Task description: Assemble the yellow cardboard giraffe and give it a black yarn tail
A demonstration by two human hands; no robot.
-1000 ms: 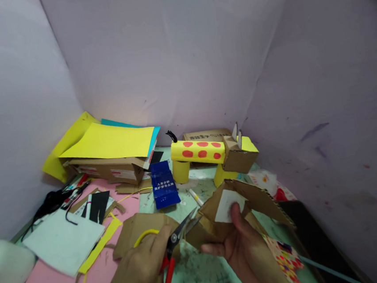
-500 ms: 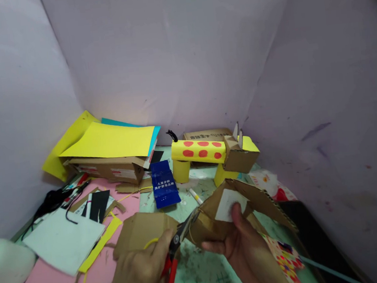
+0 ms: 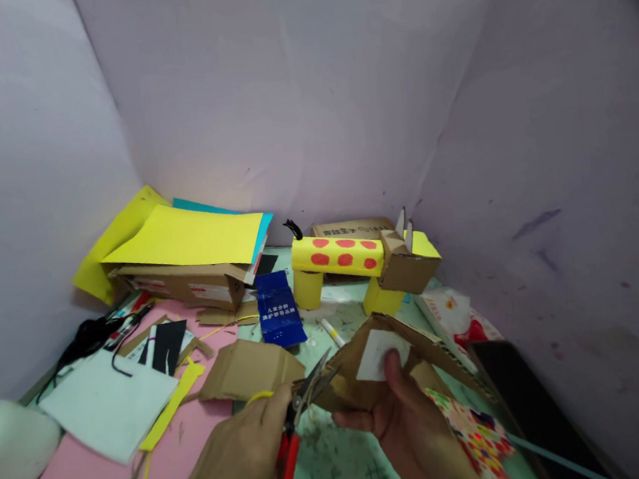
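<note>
My left hand [image 3: 235,451] is closed around red-handled scissors [image 3: 298,403]. Their blades are slightly apart and point up and right, at the near-left edge of a bent piece of brown cardboard [image 3: 347,378]. Whether the blades touch the cardboard is hard to tell. My right hand [image 3: 417,430] grips that cardboard, its thumb pressing on a white label [image 3: 376,354] stuck to the surface. Behind my left hand lies a folded cardboard piece [image 3: 250,370]. Farther back stands a yellow paper animal [image 3: 337,256] with red spots and a cardboard box head [image 3: 411,270].
A blue flattened carton [image 3: 279,309] and a white marker [image 3: 332,333] lie mid-table. At the left are yellow sheets [image 3: 183,234] on a cardboard box [image 3: 180,284], white sheets [image 3: 109,406] and scraps. A black flat object [image 3: 530,400] lies right.
The cardboard in my right hand has shifted slightly left and down. The scissor blades have come away from its edge and show more fully; my left hand has dropped a little.
</note>
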